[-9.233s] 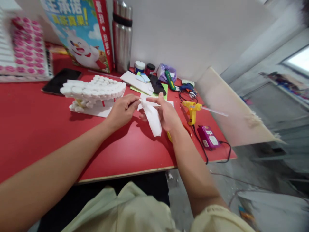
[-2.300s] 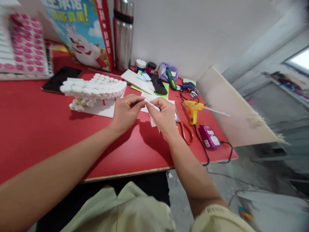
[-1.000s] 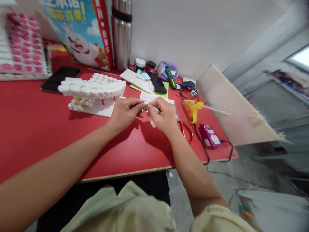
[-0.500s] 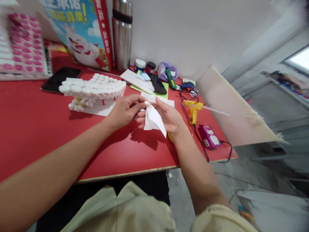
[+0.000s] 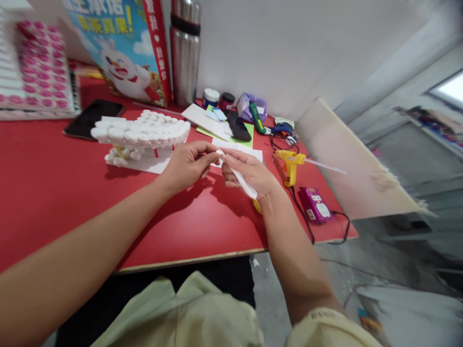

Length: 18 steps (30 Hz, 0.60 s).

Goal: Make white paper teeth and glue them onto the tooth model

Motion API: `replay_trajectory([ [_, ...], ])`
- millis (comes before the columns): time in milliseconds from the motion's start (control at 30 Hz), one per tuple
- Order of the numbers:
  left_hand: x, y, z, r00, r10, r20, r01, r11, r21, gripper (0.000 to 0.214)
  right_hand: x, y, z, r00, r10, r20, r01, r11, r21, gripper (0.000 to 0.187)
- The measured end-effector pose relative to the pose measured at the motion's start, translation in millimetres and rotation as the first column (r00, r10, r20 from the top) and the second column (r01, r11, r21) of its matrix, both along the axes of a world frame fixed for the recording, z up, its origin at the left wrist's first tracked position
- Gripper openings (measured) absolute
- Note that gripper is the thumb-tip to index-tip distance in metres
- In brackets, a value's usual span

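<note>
My left hand (image 5: 188, 165) is closed, its thumb and fingertips pinching the rounded white tip of a thin piece of white tissue paper (image 5: 246, 184). My right hand (image 5: 253, 169) closes around the paper just below that tip, and a narrow folded strip runs down toward the wrist. Whether anything is wrapped inside the tip is hidden. Both hands hover over the red table (image 5: 202, 226). Left of them stands a white model (image 5: 144, 132) with rows of rounded white pieces above a flat white base, with red posts.
To the right are a yellow glue gun (image 5: 290, 164) and a purple power socket box (image 5: 314, 206) with a black cord. Behind stand a steel flask (image 5: 185, 58), a printed bag (image 5: 123, 53), small jars (image 5: 211, 98) and a green cutter (image 5: 256, 118). A dark phone (image 5: 93, 119) lies at left.
The fingers of my right hand have closed around the white tissue paper, which hung spread over the open palm before. It is now gathered into a narrow strip. My left hand keeps its pinch.
</note>
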<state>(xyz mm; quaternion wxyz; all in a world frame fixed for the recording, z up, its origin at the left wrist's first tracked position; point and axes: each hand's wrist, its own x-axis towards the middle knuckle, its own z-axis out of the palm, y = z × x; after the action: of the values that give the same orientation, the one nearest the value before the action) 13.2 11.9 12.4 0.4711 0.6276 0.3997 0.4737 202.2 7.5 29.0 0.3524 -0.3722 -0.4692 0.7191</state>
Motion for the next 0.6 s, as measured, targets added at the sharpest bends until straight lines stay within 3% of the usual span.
replay_trajectory([
  [100,1.1,-0.8,0.1,0.999,0.019,0.031,-0.019,1.000,-0.019,0.026,-2.4,1.4,-5.6,0.985,-0.115,0.130,0.094,0.983,0.161,0.049],
  [167,2.8,-1.8,-0.4,0.999,0.040,0.036,-0.039,0.999,-0.025,0.026,-5.1,1.6,-9.9,0.946,-0.237,0.222,0.162,0.936,0.311,0.040],
  [233,5.4,-3.5,-1.7,0.997,0.066,0.039,-0.065,0.998,-0.021,0.026,-9.7,-0.6,-12.7,0.876,-0.392,0.280,0.220,0.843,0.491,0.034],
  [300,8.6,-5.3,-4.1,0.994,0.099,0.048,-0.100,0.995,0.002,0.026,-15.9,-5.5,-13.1,0.787,-0.541,0.298,0.239,0.711,0.661,0.030],
  [400,12.4,-7.5,-9.6,0.983,0.183,0.029,-0.185,0.978,0.095,0.022,-24.5,-14.1,-10.8,0.683,-0.662,0.310,0.182,0.565,0.804,0.025],
  [500,12.9,-7.8,-14.4,0.968,0.252,0.002,-0.247,0.949,0.195,0.018,-27.1,-18.4,-9.0,0.683,-0.658,0.318,0.132,0.539,0.832,0.019],
  [600,10.5,-6.1,-15.1,0.973,0.224,0.058,-0.231,0.949,0.216,0.016,-23.0,-16.9,-9.9,0.721,-0.623,0.303,0.104,0.529,0.842,0.016],
])
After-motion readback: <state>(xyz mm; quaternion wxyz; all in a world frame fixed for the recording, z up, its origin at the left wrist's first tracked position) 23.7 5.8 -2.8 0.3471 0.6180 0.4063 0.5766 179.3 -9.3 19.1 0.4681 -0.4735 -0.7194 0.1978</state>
